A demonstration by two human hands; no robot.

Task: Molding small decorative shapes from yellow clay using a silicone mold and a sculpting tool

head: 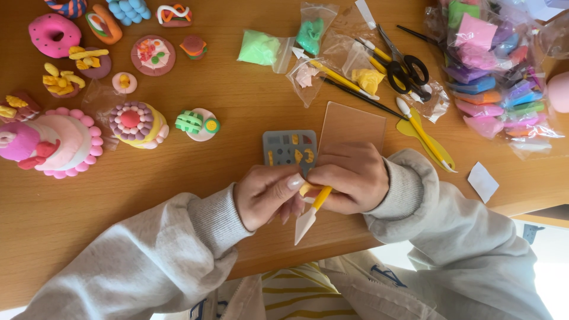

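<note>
My wooden table [237,101] carried clay cakes [53,139] at its left edge, scissors [406,65] and clay packets [492,65] far right.

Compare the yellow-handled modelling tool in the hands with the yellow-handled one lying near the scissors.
The held tool shows a broad, wedge-shaped white blade; the lying tool shows a small rounded white tip. The held one is gripped between both hands over the table edge; the lying one rests untouched on the table. Both have yellow handles and white ends.

Clay cakes [56,139] left; scissors [406,65], clay packets [489,71] right.
</note>
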